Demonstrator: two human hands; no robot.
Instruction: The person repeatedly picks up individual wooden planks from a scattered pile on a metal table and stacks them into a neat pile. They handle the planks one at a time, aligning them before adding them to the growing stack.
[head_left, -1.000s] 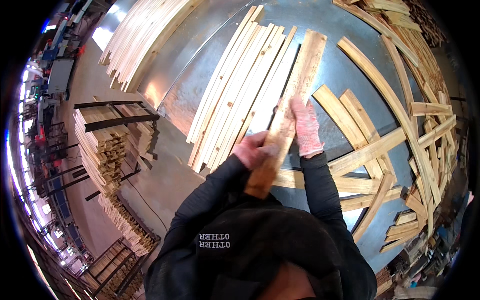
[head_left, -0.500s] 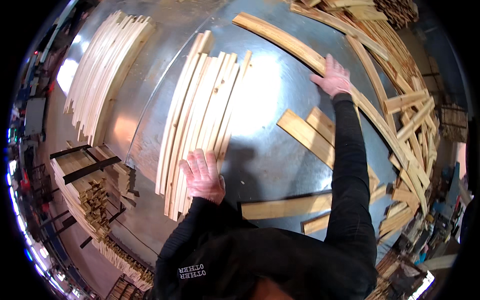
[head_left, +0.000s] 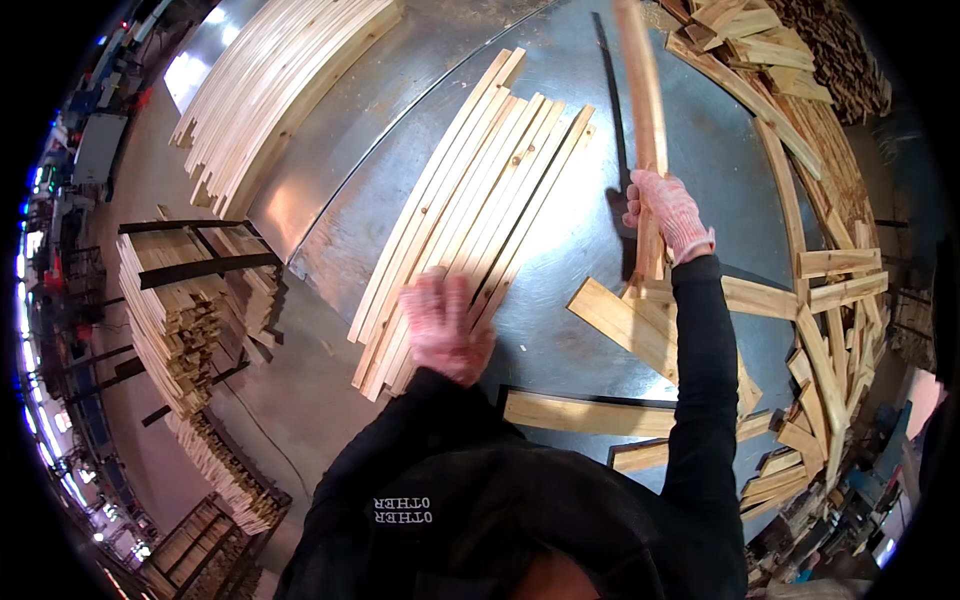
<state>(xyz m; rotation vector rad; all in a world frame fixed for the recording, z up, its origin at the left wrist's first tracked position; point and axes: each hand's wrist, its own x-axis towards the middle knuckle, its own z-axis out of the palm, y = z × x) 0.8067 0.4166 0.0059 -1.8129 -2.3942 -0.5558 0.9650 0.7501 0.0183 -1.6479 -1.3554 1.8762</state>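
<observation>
My right hand (head_left: 672, 212), in a thin pale glove, is wrapped round a long wooden board (head_left: 645, 90). The board is lifted at least partly off the metal table, casting a dark shadow beside it. My left hand (head_left: 447, 325) rests with fingers stretched out on the near part of a row of narrow wooden strips (head_left: 470, 190). These strips lie side by side, with uneven ends and a narrow dark gap near the right side. Just below my right hand, a short wider board (head_left: 625, 325) lies slanted on the table.
A second row of pale strips (head_left: 290, 90) lies at the far left of the metal table (head_left: 560, 350). Loose boards (head_left: 835, 275) are heaped along the right edge. Another board (head_left: 590, 412) lies near my body. Stacked lumber (head_left: 180, 320) stands on a rack at left.
My right hand has closed round the long board and swung it from slanting to nearly upright in view. My left hand stays on the strips. The whole view has shifted.
</observation>
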